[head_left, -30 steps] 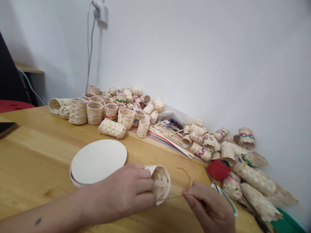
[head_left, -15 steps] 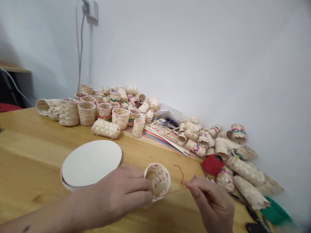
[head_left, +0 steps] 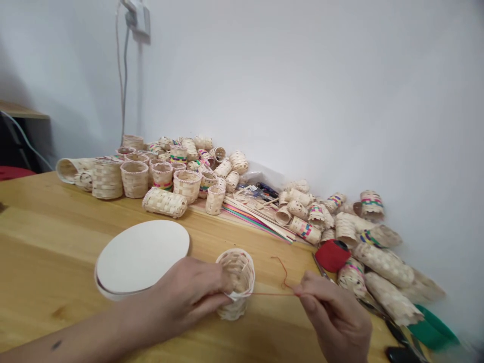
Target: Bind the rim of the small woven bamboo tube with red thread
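A small woven basket (head_left: 237, 275) with a pale rim stands tilted at the lower middle, its opening facing up. My left hand (head_left: 200, 287) grips the near left side of its rim, fingers at the opening and thumb outside. A thin red thread (head_left: 270, 294) runs taut from the rim to my right hand (head_left: 325, 307), whose thumb and forefinger pinch it. The loose end of the thread curls on the table beyond my fingertips. Whether a needle is in my right fingers is too small to tell.
A white oval lid or plate (head_left: 143, 256) lies left. Woven baskets (head_left: 135, 179) are heaped along the wall. Coloured strips (head_left: 260, 222) lie mid-back. At right are a red thread spool (head_left: 333, 255), scissors (head_left: 320, 266) and a green bowl (head_left: 433, 327).
The basket has shifted slightly left and tipped, showing more of its outer wall. My right hand has moved a little right, and the thread now runs nearly level.
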The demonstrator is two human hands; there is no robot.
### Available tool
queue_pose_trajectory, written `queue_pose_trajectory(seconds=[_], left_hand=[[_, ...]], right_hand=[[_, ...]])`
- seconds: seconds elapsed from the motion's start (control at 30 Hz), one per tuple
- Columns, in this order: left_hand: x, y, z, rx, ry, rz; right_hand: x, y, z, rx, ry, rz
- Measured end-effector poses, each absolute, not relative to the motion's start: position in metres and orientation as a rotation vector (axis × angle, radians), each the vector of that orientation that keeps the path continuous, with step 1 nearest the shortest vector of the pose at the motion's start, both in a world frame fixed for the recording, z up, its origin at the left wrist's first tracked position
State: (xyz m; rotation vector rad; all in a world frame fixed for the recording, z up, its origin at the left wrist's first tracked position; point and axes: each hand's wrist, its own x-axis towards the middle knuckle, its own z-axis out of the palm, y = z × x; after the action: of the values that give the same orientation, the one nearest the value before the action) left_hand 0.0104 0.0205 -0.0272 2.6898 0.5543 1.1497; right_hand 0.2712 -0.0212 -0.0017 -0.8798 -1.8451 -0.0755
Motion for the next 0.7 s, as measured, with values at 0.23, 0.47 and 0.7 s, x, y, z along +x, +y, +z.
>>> queue_pose_trajectory(seconds=[0.23, 0.47, 0.7], left_hand=[[0.01, 0.005, -0.007, 3.064, 0.5, 0.92], [0.011, 0.001, 0.0, 3.128, 0.504, 0.879], [0.01, 0.006, -0.006, 3.14, 0.507, 0.818]], right_hand=[[0.273, -0.02, -0.006, -1.015, -1.821, -0.065], [0.273, -0.001, -0.012, -1.258, -1.833, 0.071], [0.258, -0.007, -0.017, -1.232, -1.707, 0.909]])
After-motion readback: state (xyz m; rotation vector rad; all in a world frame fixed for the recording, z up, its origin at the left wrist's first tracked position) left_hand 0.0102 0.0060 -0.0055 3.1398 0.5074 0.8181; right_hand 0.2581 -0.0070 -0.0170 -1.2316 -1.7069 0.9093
